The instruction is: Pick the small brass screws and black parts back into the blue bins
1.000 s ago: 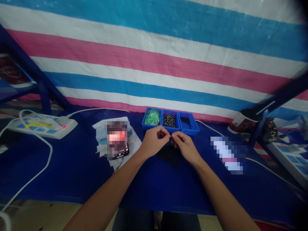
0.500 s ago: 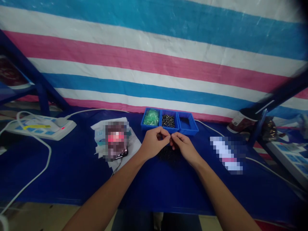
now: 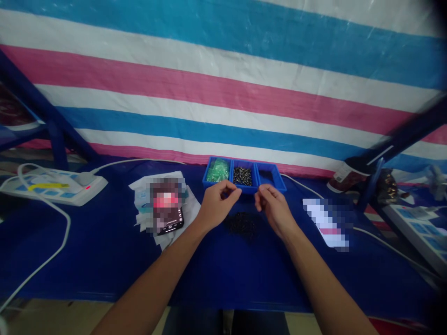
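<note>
My left hand is closed in a pinch in front of the blue bins; whatever its fingertips hold is too small to make out. Apart from it, my right hand is also pinched, near the right-hand blue bin. Below and between the hands lies a loose pile of small black pieces on the blue tabletop. Behind them, the left bin holds green pieces in clear plastic, and the middle one holds small dark and brassy metal parts.
To the left, a lit phone rests on crumpled white packaging, with a white power strip farther out. A blurred-out white device lies right, near a dark cup. White cables cross the table.
My hands, which met at the fingertips, have separated; the right moved right and the left slightly left. More of the black pile shows between them.
</note>
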`<control>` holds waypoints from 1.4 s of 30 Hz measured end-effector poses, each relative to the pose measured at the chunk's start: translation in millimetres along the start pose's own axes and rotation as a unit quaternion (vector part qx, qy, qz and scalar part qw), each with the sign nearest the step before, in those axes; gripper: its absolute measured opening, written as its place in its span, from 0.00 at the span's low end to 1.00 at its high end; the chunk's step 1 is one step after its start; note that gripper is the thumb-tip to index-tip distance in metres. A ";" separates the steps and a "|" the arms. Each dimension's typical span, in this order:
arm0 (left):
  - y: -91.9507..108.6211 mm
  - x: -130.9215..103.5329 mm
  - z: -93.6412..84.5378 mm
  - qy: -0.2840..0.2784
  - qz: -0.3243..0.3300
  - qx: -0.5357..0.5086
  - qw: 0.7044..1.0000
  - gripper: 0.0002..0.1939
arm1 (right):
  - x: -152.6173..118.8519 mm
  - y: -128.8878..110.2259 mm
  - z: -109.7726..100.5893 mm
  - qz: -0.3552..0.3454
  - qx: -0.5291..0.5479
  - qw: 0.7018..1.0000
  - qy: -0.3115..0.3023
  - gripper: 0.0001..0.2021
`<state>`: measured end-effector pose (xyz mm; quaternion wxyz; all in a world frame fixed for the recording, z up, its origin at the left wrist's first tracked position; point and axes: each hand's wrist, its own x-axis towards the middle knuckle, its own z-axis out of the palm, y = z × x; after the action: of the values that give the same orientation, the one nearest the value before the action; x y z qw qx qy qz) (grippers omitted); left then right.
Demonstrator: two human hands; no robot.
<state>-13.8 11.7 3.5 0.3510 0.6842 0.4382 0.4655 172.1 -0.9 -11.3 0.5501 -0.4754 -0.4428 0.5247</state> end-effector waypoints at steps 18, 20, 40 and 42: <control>-13.1 3.9 -40.6 -0.299 0.011 0.229 0.926 0.15 | 0.7 6.1 -13.9 -0.072 -0.259 0.962 -0.047 0.09; -11.9 3.4 -39.9 -0.306 0.019 0.223 0.926 0.12 | -1.1 8.2 -11.2 -0.080 -0.301 0.948 -0.072 0.09; -2.9 0.9 -11.7 -0.173 0.042 0.152 0.972 0.13 | -13.9 0.1 7.2 -0.082 -0.262 0.950 -0.146 0.08; -1.0 0.5 -10.0 -0.165 0.049 0.149 0.974 0.14 | -13.1 0.8 6.0 -0.087 -0.269 0.948 -0.145 0.08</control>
<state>-23.5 13.2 6.1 0.2893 0.8168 0.4044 0.2927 165.3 -13.6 -11.0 0.3750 -0.4843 -0.6822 0.3992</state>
